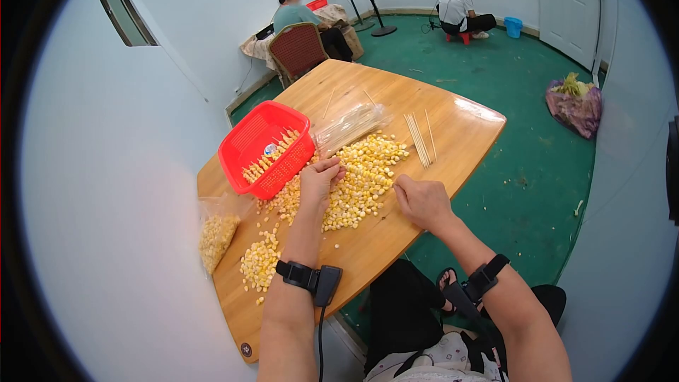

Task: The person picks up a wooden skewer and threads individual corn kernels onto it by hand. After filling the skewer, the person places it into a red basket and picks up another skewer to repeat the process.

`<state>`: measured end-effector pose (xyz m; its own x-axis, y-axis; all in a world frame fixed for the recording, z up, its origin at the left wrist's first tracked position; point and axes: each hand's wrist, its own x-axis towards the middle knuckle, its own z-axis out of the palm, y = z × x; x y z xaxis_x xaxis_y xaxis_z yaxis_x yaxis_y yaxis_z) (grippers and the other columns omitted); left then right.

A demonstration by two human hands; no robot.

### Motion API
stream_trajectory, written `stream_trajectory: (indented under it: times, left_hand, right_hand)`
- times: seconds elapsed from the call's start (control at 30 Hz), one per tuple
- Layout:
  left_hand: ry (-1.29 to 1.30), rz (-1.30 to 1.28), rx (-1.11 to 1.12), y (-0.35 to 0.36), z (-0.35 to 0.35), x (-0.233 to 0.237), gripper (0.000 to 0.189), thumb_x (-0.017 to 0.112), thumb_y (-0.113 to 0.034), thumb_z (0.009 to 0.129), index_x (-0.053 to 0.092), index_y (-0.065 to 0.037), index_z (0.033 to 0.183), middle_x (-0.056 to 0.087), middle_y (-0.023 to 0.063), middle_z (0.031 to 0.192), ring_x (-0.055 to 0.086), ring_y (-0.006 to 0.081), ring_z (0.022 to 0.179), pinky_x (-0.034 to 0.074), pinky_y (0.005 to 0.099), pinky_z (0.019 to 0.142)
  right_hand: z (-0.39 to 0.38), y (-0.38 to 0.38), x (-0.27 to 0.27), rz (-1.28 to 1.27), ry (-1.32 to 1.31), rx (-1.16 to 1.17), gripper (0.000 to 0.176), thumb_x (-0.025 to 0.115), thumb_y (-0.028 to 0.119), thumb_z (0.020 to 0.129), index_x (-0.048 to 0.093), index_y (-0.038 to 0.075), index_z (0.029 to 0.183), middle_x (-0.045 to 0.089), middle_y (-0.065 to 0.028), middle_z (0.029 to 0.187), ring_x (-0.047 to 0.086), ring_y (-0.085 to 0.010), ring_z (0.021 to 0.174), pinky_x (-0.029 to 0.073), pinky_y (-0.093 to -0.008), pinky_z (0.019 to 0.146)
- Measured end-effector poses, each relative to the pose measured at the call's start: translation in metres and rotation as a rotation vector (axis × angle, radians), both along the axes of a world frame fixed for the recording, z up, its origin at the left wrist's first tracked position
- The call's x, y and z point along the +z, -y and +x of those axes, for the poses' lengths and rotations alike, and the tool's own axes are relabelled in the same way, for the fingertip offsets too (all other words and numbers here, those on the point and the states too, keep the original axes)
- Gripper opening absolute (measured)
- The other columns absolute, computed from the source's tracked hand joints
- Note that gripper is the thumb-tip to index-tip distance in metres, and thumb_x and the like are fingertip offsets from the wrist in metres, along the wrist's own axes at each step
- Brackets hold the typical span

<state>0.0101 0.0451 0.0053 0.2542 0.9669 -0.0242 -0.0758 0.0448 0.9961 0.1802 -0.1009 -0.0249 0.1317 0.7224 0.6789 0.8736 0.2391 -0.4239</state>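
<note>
Narrow grip: my left hand (322, 178) bunches its fingers on the corn kernels (364, 170); my right hand (422, 201) is closed, contents unclear. On the counter (467, 127), red basket (247, 143) far left, kernel heap running near-left to far-right, skewers (419, 140) lying near-to-far.

We see our left hand (320, 178) resting on the corn kernels (361, 180) at frame centre, right hand (422, 201) just beside the pile. Red basket (265, 147) of skewered corn sits left of centre; bare skewers (420, 138) lie upper right on the wooden table (368, 240).

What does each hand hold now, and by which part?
It cannot be told. The left hand rests, curled, on the corn kernels; the right hand is closed beside them, but anything inside it is hidden.
</note>
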Motion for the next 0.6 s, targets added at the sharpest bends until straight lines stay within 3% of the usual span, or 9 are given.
stream_trajectory:
  times: [0.6]
  left_hand:
    - [0.042,-0.014,0.025,0.0015,0.0017,0.0007,0.020,0.058,0.007,0.078,0.057,0.010,0.098,0.060,0.0142,0.090,0.063,0.0201,0.077,0.056,0.0241,0.068]
  right_hand:
    - [-0.0001,-0.0016,-0.0015,-0.002,0.032,-0.011,0.013,0.052,0.017,0.082,0.049,0.007,0.073,0.054,-0.0110,0.051,0.056,-0.0281,0.048,0.043,-0.0381,0.043]
